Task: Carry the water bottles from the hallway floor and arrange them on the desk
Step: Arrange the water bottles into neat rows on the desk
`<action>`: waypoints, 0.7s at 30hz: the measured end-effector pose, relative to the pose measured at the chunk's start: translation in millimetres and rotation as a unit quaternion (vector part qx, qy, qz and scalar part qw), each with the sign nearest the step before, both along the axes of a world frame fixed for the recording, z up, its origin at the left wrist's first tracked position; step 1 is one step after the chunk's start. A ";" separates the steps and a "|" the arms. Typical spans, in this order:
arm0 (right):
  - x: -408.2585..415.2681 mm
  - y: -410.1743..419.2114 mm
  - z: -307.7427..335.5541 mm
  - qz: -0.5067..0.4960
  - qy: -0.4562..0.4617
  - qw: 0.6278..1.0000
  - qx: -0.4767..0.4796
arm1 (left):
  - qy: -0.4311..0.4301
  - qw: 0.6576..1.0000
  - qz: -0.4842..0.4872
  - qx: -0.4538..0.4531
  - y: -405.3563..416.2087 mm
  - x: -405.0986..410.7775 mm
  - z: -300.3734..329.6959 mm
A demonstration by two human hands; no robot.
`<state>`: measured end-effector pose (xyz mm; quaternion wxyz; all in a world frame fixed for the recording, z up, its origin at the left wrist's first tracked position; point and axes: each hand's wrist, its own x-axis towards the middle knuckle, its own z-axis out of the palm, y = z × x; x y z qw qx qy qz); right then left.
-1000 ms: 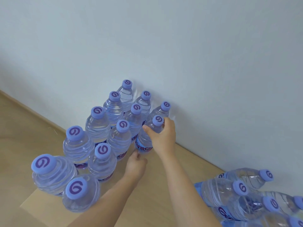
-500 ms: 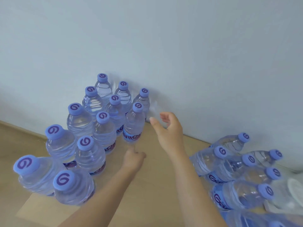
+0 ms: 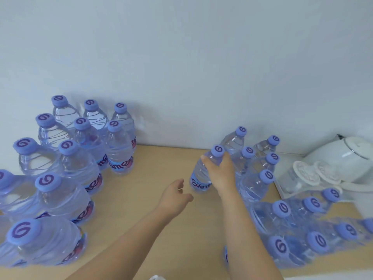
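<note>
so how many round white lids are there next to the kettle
2: left lid and right lid, side by side just left of the white kettle. The bottles in front could hide others.

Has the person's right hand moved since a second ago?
Yes. The right hand left the upright group of bottles on the left, crossed the bare desk rightward, and now grips a bottle in the right-hand cluster.
</note>
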<state>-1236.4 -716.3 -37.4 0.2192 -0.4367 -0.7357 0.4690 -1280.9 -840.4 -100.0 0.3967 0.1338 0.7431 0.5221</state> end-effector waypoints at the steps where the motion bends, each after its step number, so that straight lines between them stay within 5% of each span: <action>1: 0.3 0.4 -2.0 -0.001 -0.004 1.000 0.013 | 0.008 1.000 -0.009 -0.005 -3.4 -0.4 -1.4; 5: 5.4 -8.2 4.7 -0.031 -0.026 0.994 0.098 | 0.062 0.997 -0.047 -0.029 -19.3 -5.0 -5.0; 9: 4.0 -22.8 33.4 -0.028 -0.012 0.992 0.122 | 0.106 0.990 -0.008 0.096 -32.6 0.5 2.4; 13: -8.4 -35.7 62.4 0.071 0.035 0.997 0.014 | 0.052 0.984 0.089 0.146 -52.9 -2.9 14.1; 16: -14.3 -36.6 78.5 0.252 0.032 0.950 -0.183 | -0.015 0.982 -0.017 0.189 -74.1 -12.6 24.9; 18: -21.2 -41.7 78.6 0.295 -0.009 0.939 -0.174 | -0.042 0.973 -0.076 0.212 -86.2 -12.4 28.6; 21: -38.2 -57.8 67.7 0.257 -0.023 0.961 -0.104 | -0.061 0.975 -0.043 0.207 -97.4 -8.8 26.4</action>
